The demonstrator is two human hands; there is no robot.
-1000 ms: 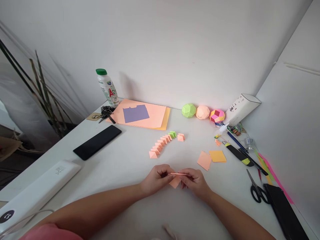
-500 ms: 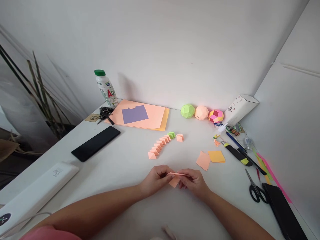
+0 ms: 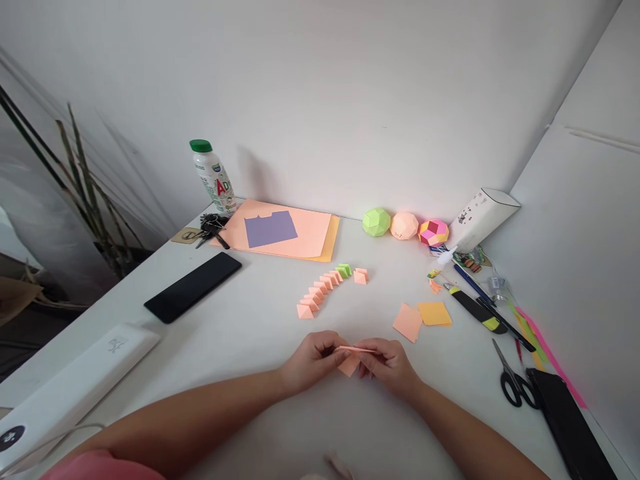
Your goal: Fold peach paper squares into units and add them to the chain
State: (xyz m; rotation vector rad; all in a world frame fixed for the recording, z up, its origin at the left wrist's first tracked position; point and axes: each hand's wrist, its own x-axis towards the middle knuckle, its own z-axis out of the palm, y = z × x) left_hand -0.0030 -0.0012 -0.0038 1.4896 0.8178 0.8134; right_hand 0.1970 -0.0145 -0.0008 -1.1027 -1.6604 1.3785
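A plain, pale wall [image 3: 320, 87] fills the background, meeting a white upright surface [image 3: 575, 220] at a slanting corner on the right, where a thin light strip [image 3: 600, 138] crosses it. Below stands a white table [image 3: 255, 320], its far edge along the wall. Tall plant stems [image 3: 94, 213] lean beside it at left, over a dark area. Soft light leaves faint shadows on the wall

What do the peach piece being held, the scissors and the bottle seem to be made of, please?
Peach piece: matt paper, judging by its thin edge and even colour.
Scissors: probably metal blades, given their slim grey shape; the smooth black handles look like plastic.
Bottle: probably smooth plastic, as the bright green cap suggests, though its printed surface leaves this open.
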